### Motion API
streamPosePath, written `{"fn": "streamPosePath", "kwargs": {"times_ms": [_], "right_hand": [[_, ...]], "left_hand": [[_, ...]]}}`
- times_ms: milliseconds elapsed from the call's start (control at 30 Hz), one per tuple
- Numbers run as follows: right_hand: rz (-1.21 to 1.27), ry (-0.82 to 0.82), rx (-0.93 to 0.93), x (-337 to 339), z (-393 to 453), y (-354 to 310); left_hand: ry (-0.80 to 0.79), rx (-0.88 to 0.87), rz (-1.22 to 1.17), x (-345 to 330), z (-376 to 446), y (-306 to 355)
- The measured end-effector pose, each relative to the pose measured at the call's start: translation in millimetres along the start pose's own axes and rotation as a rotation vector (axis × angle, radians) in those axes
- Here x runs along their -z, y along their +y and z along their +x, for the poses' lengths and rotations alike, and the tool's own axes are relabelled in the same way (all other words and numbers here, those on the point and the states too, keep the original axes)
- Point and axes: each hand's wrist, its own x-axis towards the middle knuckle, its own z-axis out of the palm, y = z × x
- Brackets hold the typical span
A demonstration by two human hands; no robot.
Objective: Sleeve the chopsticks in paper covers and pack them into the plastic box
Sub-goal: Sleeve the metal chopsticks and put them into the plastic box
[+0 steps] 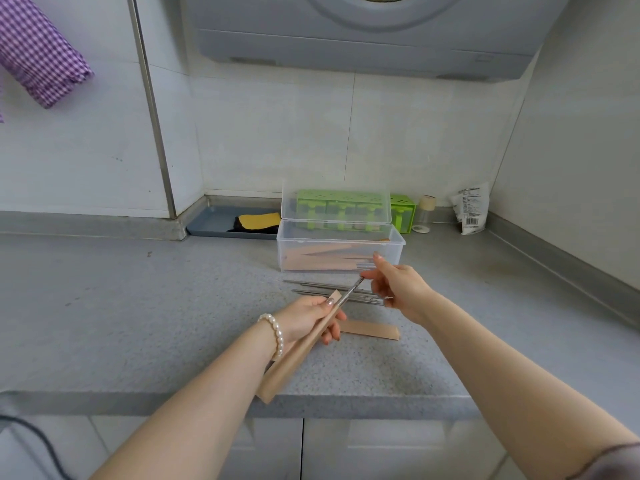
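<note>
My left hand (pixel 306 320) grips a tan paper cover (pixel 294 358) that slants down toward the counter's front edge. My right hand (pixel 398 285) pinches the top end of metal chopsticks (pixel 349 292) whose lower part is inside that cover's mouth. Several bare metal chopsticks (pixel 332 294) lie on the counter behind my hands. Another paper cover (pixel 370 330) lies flat just right of my left hand. The clear plastic box (pixel 287 247) stands open behind them, lid up, with sleeved chopsticks (pixel 322 259) inside.
A green seasoning rack (pixel 403 213), a small jar (pixel 424 214) and a white packet (pixel 471 209) stand along the back wall. A grey tray (pixel 211 223) with a yellow-black sponge sits at the back left. A range hood hangs overhead. The counter edge runs under my forearms.
</note>
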Motion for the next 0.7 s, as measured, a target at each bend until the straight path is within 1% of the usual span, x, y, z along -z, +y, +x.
{"fn": "streamPosePath", "kwargs": {"times_ms": [133, 167, 200, 233, 267, 300, 333, 367, 400, 433, 533, 700], "right_hand": [[-0.093, -0.194, -0.025, -19, -12, 4], [-0.142, -0.212, 0.005, -29, -16, 5], [-0.218, -0.189, 0.068, -40, -20, 5], [-0.312, -0.118, 0.156, -51, -23, 7], [-0.386, 0.002, 0.255, -61, -27, 11], [-0.394, 0.163, 0.344, -67, -28, 14], [-0.314, 0.32, 0.397, -69, -30, 18], [-0.185, 0.436, 0.438, -67, -31, 23], [-0.09, 0.489, 0.458, -64, -29, 26], [-0.068, 0.484, 0.446, -61, -28, 30], [-0.197, 0.399, 0.394, -50, -22, 33], [-0.268, 0.357, 0.377, -33, -10, 23]], "left_hand": [[0.064, -0.005, -0.036, -5, 3, -2], [0.07, -0.005, -0.054, -6, 3, -2], [0.078, -0.011, -0.082, -8, 4, -3], [0.106, -0.018, -0.112, -10, 5, -4], [0.166, -0.032, -0.126, -12, 6, -5], [0.25, -0.063, -0.12, -12, 8, -6], [0.33, -0.095, -0.12, -14, 9, -11], [0.388, -0.126, -0.133, -15, 9, -14], [0.41, -0.149, -0.134, -13, 12, -15], [0.399, -0.146, -0.125, -12, 14, -15], [0.301, -0.099, -0.136, -5, 15, -13], [0.18, -0.038, -0.135, -3, 12, -7]]}}
